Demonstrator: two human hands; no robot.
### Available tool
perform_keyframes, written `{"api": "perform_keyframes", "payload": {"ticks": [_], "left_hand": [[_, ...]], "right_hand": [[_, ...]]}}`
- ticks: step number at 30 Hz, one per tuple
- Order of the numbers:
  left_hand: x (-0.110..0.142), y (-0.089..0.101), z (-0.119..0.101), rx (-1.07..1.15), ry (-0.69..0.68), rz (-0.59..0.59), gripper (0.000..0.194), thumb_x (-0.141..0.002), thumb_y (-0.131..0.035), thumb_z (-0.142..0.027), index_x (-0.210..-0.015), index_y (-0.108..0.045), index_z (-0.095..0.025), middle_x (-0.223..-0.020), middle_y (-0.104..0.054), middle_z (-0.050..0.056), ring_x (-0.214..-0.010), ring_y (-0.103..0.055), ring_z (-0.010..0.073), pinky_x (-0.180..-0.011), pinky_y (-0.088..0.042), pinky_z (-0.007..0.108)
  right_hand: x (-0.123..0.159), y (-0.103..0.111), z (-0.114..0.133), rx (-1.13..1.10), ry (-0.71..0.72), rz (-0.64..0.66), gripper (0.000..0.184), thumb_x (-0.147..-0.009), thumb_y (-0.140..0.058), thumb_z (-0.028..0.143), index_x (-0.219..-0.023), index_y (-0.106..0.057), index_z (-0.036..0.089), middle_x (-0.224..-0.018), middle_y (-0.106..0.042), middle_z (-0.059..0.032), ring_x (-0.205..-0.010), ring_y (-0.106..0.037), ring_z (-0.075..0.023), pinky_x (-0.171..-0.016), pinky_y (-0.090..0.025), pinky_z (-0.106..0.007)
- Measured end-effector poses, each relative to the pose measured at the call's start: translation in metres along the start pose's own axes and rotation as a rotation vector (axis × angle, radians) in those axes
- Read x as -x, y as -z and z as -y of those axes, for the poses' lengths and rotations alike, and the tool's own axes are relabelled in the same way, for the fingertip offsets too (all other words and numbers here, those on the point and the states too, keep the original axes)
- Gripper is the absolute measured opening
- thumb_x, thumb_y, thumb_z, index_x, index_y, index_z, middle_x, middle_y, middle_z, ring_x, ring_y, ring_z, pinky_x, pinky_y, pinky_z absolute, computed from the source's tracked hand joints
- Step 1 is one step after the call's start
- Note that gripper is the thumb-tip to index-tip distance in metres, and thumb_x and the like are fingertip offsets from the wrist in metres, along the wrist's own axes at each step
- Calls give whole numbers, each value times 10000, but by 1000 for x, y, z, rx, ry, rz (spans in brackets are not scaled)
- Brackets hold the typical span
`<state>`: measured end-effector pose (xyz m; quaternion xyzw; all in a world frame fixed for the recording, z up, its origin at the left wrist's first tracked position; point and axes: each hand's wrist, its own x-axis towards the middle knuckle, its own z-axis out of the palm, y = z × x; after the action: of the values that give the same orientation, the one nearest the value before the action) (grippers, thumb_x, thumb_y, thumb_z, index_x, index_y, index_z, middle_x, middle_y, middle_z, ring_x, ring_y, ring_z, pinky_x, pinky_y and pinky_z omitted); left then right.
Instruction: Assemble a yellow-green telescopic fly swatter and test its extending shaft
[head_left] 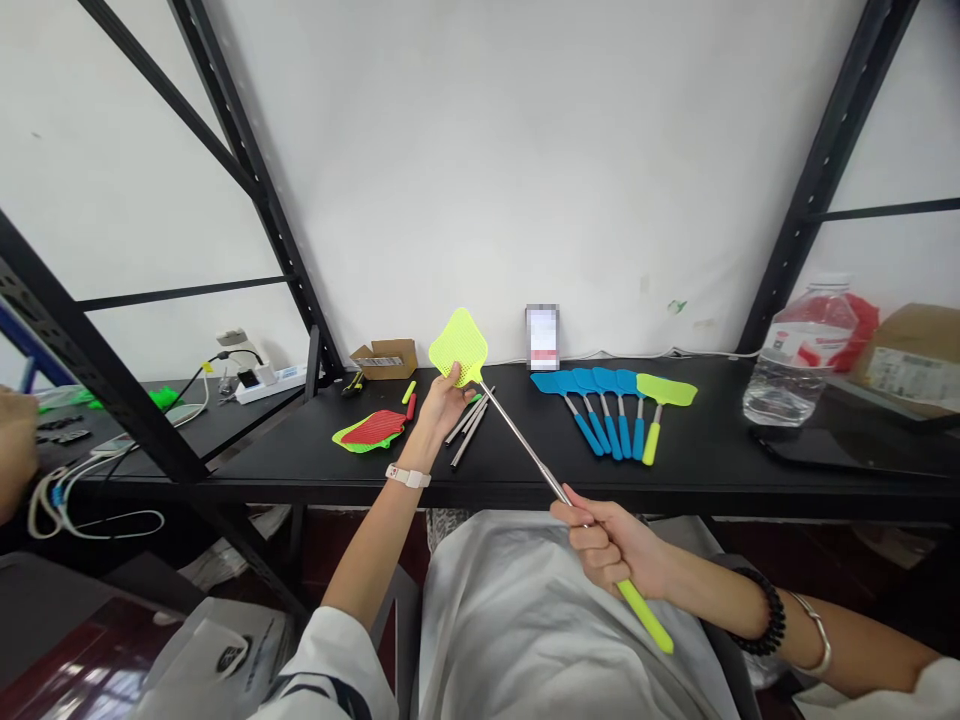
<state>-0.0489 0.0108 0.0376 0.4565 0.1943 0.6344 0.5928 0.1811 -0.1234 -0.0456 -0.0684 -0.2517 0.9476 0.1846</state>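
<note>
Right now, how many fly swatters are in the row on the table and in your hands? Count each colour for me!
Blue fly swatters: 5
Yellow-green fly swatter in the row: 1
Held yellow-green fly swatter, in the left hand and right hand: 1
Total: 7

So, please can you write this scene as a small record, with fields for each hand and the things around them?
Left hand: holds the head of a yellow fly swatter
Right hand: grips the swatter's yellow handle
Near left hand: metal rods; red and green swatter heads
Further along: blue fly swatters in a row
Surface: black shelf
Right end of shelf: water bottle
</note>
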Motion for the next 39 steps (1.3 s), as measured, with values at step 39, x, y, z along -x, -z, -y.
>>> {"api": "perform_keyframes", "payload": {"ticks": [39], "left_hand": [[4,75,-104,143,-197,-345,268,-898,-367,-153,-658,-483,-117,-482,-426,-29,-444,-471,50,-386,-328,114]], "right_hand": [[2,-43,-10,439,66,-272,226,-827,-482,333,-706,-407,156,-511,-150,80,-399,-68,-23,-349,-64,-152]]}}
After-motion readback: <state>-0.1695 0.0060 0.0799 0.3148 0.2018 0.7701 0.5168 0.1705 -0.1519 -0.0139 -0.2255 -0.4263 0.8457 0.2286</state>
